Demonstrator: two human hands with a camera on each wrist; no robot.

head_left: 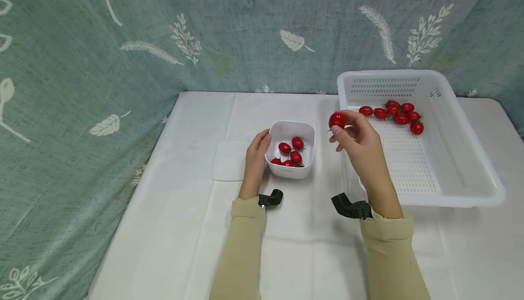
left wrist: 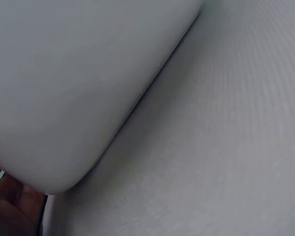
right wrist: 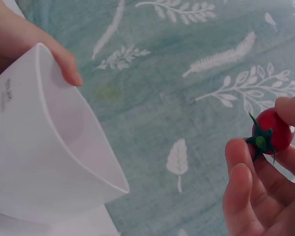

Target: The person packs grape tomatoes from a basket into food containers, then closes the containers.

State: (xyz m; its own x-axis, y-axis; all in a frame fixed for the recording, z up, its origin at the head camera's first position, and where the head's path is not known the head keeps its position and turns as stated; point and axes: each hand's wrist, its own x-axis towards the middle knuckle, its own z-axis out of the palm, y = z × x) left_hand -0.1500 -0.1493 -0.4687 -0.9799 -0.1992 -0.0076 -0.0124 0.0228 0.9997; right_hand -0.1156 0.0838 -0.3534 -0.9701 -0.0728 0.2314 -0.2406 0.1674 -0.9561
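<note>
My right hand [head_left: 364, 143] pinches a red cherry tomato [head_left: 337, 120] between thumb and fingers, between the small container and the basket. The right wrist view shows the green star-shaped stem of this tomato [right wrist: 280, 130]. My left hand [head_left: 254, 166] holds a small white square container [head_left: 288, 172] at its left side, a digit over the rim. Several cherry tomatoes [head_left: 296, 157] lie inside it. In the left wrist view, the container's wall [left wrist: 63, 88] fills the upper left and hides most of the hand.
A large white slotted basket [head_left: 471, 154] stands at the right, with several cherry tomatoes [head_left: 401, 119] grouped toward its back. A flat translucent square lid [head_left: 227, 161] lies left of my left hand. Behind the white-covered table [head_left: 196, 132] hangs a green leaf-patterned curtain [head_left: 245, 41].
</note>
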